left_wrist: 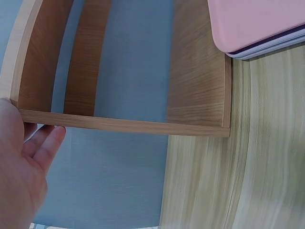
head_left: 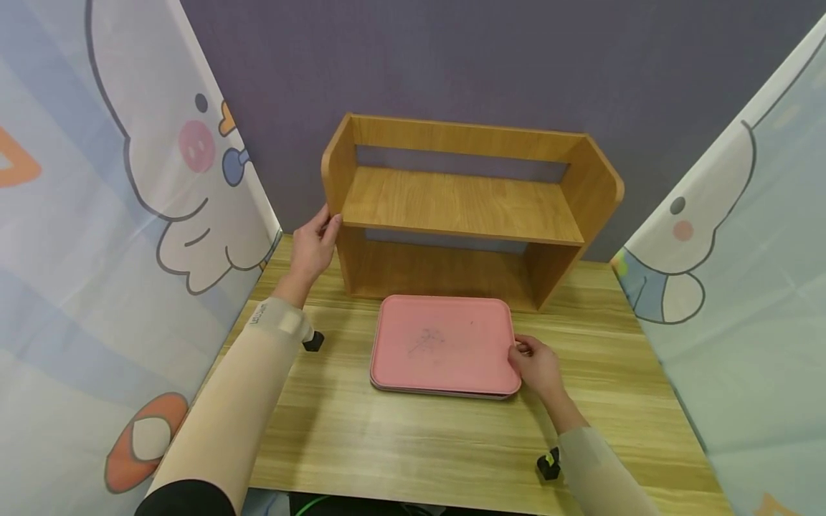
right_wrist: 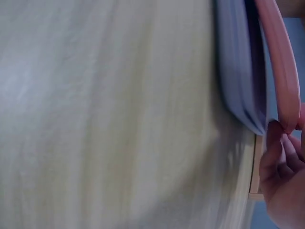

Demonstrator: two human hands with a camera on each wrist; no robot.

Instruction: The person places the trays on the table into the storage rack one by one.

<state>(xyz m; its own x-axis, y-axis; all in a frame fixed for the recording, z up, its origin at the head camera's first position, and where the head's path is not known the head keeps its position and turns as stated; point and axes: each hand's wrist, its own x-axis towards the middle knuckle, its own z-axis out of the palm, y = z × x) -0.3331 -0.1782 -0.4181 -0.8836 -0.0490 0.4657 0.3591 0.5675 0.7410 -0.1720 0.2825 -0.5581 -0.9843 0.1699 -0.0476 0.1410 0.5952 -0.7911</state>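
Note:
A two-tier wooden shelf point(head_left: 461, 204) stands at the back of the table. My left hand point(head_left: 312, 249) grips its left side panel point(left_wrist: 128, 125) near the middle board, with the fingers against the outer face. In front of the shelf, a pink tray point(head_left: 445, 347) lies on top of a stack of greyish trays point(right_wrist: 236, 67). My right hand point(head_left: 540, 367) pinches the pink tray's right edge point(right_wrist: 285, 81) between thumb and fingers. That edge is raised, and a gap separates it from the trays below in the right wrist view.
The wood-grain table point(head_left: 361, 444) extends in front of the trays and to both sides. A dark grey wall point(head_left: 452, 57) stands behind the shelf. Printed cloth panels point(head_left: 129, 308) border the left and right sides.

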